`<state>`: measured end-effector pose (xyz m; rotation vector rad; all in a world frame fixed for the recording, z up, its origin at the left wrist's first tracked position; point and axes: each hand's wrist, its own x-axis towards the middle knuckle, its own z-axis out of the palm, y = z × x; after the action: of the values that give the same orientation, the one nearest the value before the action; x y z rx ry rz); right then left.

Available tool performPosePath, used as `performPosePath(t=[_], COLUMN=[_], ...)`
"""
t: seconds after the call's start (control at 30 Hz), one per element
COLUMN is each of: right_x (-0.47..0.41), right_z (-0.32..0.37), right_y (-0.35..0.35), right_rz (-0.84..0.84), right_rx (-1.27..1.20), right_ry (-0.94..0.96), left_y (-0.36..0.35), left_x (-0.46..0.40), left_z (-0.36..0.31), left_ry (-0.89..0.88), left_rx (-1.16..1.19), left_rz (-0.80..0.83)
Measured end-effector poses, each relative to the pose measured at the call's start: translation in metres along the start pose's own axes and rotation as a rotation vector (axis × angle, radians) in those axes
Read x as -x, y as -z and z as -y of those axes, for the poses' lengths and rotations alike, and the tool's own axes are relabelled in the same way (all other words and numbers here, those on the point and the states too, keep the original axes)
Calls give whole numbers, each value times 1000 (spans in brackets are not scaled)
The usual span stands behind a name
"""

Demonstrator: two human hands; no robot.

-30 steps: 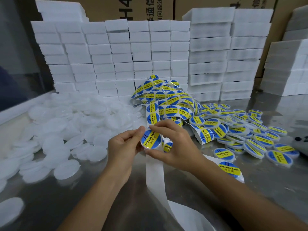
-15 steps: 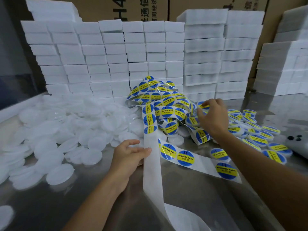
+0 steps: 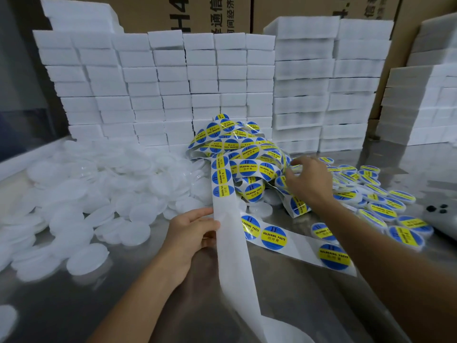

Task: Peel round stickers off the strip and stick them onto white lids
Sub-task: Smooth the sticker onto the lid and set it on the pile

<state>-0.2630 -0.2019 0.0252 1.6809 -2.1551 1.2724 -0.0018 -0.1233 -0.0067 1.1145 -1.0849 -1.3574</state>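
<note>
A tangled sticker strip point(image 3: 237, 149) with blue-and-yellow round stickers is heaped at the table's middle. Its bare white backing point(image 3: 237, 268) runs down toward me. My left hand point(image 3: 195, 233) grips the backing at its left edge, thumb on top, just below the last stickers point(image 3: 222, 189). Over the near edge of the labelled lids point(image 3: 378, 201), my right hand point(image 3: 306, 181) hovers with fingers spread and loosely bent, holding nothing that I can see. Plain white lids point(image 3: 99, 189) lie in a wide pile to the left.
A second strip length with three stickers point(image 3: 274, 237) lies flat on the steel table point(image 3: 321, 305). Stacks of white foam blocks point(image 3: 173, 82) wall the back and right, with cardboard boxes point(image 3: 197, 13) behind. A grey device with dark dots point(image 3: 437, 209) sits at the right edge.
One second ago both hands held a stickered lid. My right hand carried it to the labelled pile and let it go, while my left hand took hold of the backing strip.
</note>
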Motion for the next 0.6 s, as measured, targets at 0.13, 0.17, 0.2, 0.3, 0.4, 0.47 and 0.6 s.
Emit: performPosePath(t=[0.13,0.17,0.2,0.3,0.4,0.47,0.6], right_x=[33,42,53,83,101,108,115], right_z=[33,42,51,68,74,77,80], right_y=[-3,-4,-3,-2,-2,-2,0], right_rz=[-3,-7,-3,64,157,209,228], right_rx=[-234,-302,-370,-468,-482,-500,-550], right_ry=[119,152,188,364,531,570,586], left_y=[1,2,1,0,-2,-2,-3], left_x=[1,1,2,4,7,8,10], left_z=[-2,-3,-2,-4,-5,-6,-7], left_ry=[-2,-7,-13,-33,-53,-54,-57], left_rx=[-6,-4,-1,12,61,78,138], left_rz=[38,52,70,130,235,271,291])
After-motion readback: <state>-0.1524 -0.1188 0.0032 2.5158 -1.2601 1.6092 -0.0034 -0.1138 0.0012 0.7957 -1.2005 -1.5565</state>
